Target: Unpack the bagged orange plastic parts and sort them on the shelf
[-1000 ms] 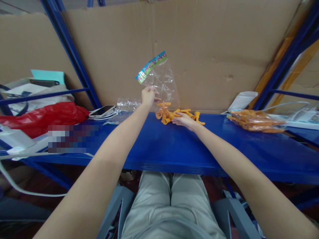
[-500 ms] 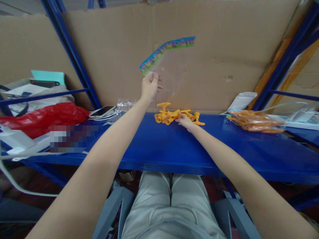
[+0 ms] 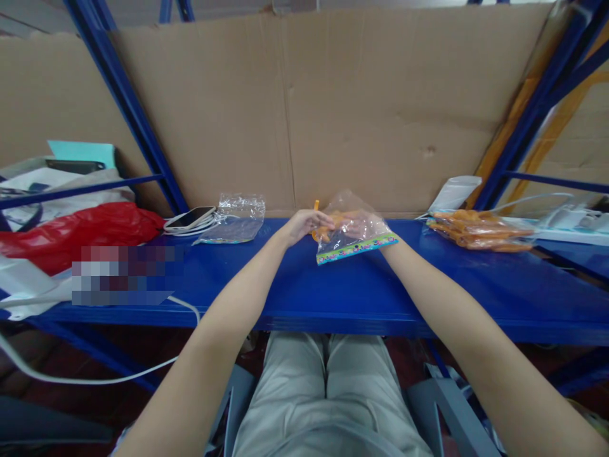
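Clear plastic bag [image 3: 353, 238] covers the right hand [image 3: 375, 226], its grip hidden; the left hand [image 3: 306, 224] pinches the bag's left edge.

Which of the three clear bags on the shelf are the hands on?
The middle bag, with the colourful strip; left hand and right hand both touch it. The bag by the phone and the orange-filled bag at right lie apart.

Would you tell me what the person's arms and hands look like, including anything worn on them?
Both forearms are bare up to the picture's edge: no sleeves show. The left hand and the right hand, partly seen through a clear bag, carry no gloves, and no watch or bracelet shows at either wrist. Rings are too small to tell.
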`<state>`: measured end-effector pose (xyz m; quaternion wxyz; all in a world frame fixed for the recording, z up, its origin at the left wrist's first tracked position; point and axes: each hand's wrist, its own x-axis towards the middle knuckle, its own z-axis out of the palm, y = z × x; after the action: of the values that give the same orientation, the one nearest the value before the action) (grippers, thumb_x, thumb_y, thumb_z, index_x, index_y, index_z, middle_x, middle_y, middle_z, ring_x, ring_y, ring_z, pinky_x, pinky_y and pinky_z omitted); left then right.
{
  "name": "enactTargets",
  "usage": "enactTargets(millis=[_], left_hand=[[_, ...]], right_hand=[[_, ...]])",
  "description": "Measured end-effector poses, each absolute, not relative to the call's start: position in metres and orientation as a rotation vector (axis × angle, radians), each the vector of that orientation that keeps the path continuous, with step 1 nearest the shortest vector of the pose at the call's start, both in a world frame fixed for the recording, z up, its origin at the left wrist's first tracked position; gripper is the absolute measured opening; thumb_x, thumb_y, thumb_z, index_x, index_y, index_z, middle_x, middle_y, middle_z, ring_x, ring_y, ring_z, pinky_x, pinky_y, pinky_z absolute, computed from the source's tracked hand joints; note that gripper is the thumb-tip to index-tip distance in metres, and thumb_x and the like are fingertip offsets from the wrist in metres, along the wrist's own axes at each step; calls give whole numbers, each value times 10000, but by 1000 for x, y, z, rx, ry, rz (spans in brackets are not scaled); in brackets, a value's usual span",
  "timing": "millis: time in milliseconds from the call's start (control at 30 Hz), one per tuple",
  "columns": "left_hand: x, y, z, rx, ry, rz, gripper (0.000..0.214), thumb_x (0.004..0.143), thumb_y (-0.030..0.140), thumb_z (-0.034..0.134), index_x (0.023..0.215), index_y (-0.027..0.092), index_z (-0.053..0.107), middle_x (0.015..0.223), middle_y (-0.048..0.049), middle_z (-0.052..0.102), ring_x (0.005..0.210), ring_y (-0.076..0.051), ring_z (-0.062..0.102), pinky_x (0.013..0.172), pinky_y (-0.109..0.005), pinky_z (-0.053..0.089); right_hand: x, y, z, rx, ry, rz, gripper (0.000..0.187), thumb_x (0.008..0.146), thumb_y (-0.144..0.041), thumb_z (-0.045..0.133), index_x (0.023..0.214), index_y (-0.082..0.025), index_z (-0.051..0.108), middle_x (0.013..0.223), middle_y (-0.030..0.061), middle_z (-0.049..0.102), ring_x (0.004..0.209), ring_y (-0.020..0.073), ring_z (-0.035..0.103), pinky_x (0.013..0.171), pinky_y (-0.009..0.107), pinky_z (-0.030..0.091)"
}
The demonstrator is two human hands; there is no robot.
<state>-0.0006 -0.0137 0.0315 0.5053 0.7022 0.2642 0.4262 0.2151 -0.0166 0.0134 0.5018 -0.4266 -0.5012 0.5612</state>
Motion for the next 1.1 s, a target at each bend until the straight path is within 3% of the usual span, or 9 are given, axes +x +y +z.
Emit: enactTargets(millis=[167,267,333,400,467,600,667,833,1100], left_hand=[[-2,-19,24,1591,952,1171,185,728,157,570,586,160,688,452,-43,625,457,-131,586,531,-233,448],[-2,-21,24,1593,1040,1243,206,738,125,568,559,167,663,369,-9,540,385,-115,518,489,-219,401],[-1,-21,23,1582,1058,1270,200,746,111,573,570,165,651,368,0,530,372,-114,508,485,-222,406],[1,-21,22,1549,1065,1296,172,754,93,575,611,159,644,428,-4,573,380,-113,519,484,-228,423],[3,-20,22,1506,1072,1366,124,758,68,576,702,152,649,571,-16,652,408,-103,542,482,-226,440],[7,-19,24,1326,1132,1617,338,778,43,576,1073,205,611,1076,-53,703,530,-79,617,453,-188,453],[6,-19,26,1198,1204,1637,412,801,61,586,1175,229,542,1157,-64,674,535,-74,620,413,-176,431],[4,-21,29,1143,1249,1496,116,854,53,549,872,165,527,738,12,648,361,-41,470,352,-172,309],[9,-29,29,1259,1190,1564,169,895,147,564,784,206,451,543,90,546,299,-39,370,362,-171,242]], right_hand=[[224,-23,25,-1020,-1019,1377,539,1020,-505,170,1015,-174,596,1062,154,703,965,239,688,832,400,563],[221,-28,28,-1085,-1094,1305,490,971,-610,356,1003,-183,595,1006,145,706,865,232,689,765,381,576],[215,-32,29,-1139,-1112,1266,337,955,-507,512,945,-182,602,899,109,706,734,190,666,702,337,571],[208,-34,29,-1183,-1076,1213,167,955,-302,564,853,-173,597,771,58,678,601,137,613,621,280,543],[201,-36,29,-1203,-1029,1146,173,942,-150,542,774,-172,576,660,11,625,520,107,567,549,242,501],[195,-37,25,-1189,-1003,1075,237,941,-97,510,727,-185,556,594,-29,578,453,86,523,484,218,469],[194,-36,22,-1177,-1015,1067,235,945,-102,504,734,-191,558,617,-29,598,458,80,527,480,208,475],[192,-34,18,-1144,-1074,1061,201,944,-187,541,746,-210,560,675,-9,650,530,101,572,475,205,485],[194,-24,14,-1115,-1032,943,223,930,-322,591,734,-220,559,631,-23,614,476,107,524,470,230,458]])
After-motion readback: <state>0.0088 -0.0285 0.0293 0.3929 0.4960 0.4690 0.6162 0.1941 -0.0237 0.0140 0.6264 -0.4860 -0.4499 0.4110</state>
